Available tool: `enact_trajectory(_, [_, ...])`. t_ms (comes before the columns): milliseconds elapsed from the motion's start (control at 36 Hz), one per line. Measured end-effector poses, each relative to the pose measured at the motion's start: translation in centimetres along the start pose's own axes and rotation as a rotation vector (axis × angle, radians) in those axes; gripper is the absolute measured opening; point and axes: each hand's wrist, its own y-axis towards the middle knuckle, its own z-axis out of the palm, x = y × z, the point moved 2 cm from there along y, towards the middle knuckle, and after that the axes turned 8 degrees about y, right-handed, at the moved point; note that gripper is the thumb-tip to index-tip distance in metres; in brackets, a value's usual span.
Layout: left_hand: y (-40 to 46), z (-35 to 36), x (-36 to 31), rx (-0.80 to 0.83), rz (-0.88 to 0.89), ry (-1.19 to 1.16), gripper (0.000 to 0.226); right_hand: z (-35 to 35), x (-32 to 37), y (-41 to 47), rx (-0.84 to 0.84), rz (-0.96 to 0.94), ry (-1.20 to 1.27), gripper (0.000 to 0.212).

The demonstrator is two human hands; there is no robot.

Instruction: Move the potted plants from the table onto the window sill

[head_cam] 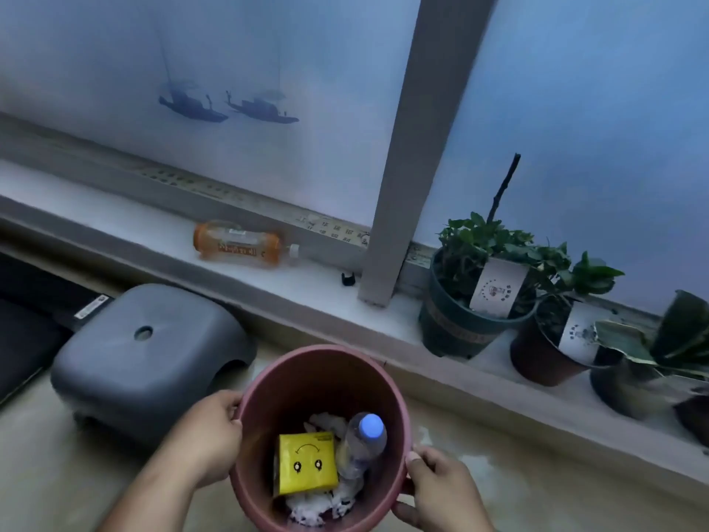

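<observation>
Three potted plants stand in a row on the window sill (337,289) at the right: a dark green pot (456,324) with leafy stems and a white tag, a brown pot (537,355) with a white tag, and a dark pot (621,389) with broad leaves at the frame's edge. Both hands hold a pink waste bin (326,378) below the sill. My left hand (209,435) grips its left rim and my right hand (437,489) its right rim. Inside the bin lie a yellow box, a clear bottle with a blue cap and crumpled paper.
An orange-labelled empty bottle (239,245) lies on its side on the sill at the left, with a small black clip (348,280) near the grey window post (406,155). A grey plastic stool (145,359) stands on the floor to the left of the bin.
</observation>
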Motion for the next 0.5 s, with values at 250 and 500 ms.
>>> enact_trajectory(250, [3.5, 3.4, -3.3, -0.384, 0.102, -0.074, 0.03, 1.0, 3.3, 5.9, -0.068, -0.042, 0.123, 0.031])
enact_trajectory(500, [3.6, 3.5, -5.0, -0.45, 0.031, -0.222, 0.05, -1.1, 5.4, 4.2, -0.123, -0.096, -0.091, 0.033])
